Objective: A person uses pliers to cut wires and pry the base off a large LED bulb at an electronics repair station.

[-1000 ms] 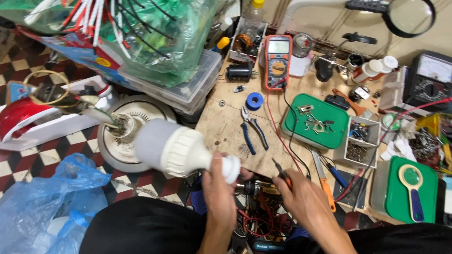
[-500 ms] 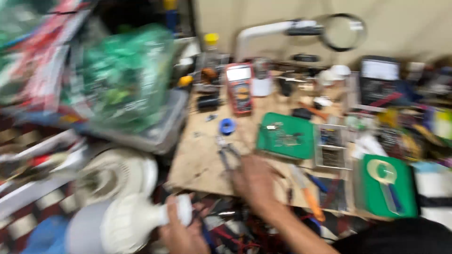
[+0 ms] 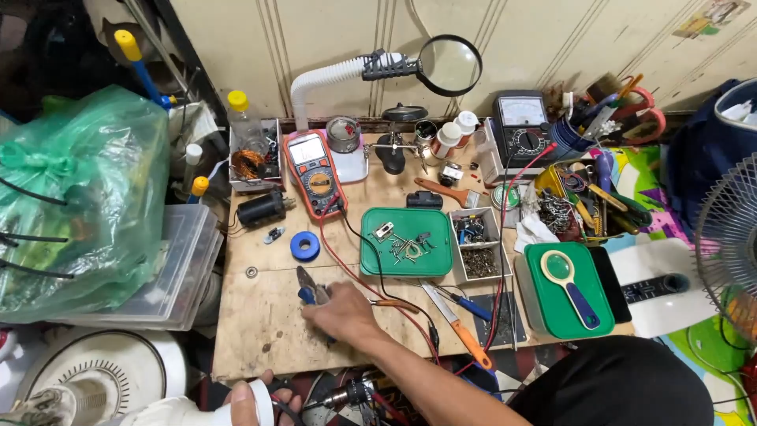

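My right hand (image 3: 345, 312) reaches across the wooden work board (image 3: 260, 331) and closes over the blue handles of a pair of pliers (image 3: 308, 285). The metal jaws stick out to the upper left of my fingers. At the bottom edge, below the board, my left hand (image 3: 240, 404) grips the narrow end of a white fan motor housing (image 3: 169, 412). Red and black test leads run past my right wrist from the orange multimeter (image 3: 314, 172).
A green tray (image 3: 441, 264) of screws, a blue tape roll (image 3: 304, 246) and a box of small parts (image 3: 474, 246) lie beyond my hand. A gooseneck magnifier (image 3: 449, 65) stands at the back. A green bag (image 3: 75, 197) on a clear bin (image 3: 185, 272) sits left, a fan guard (image 3: 729, 244) right.
My view has tilted up to take in the whole bench. My right hand left the fan motor, moved forward onto the board and closed on the pliers. My left hand keeps the motor.
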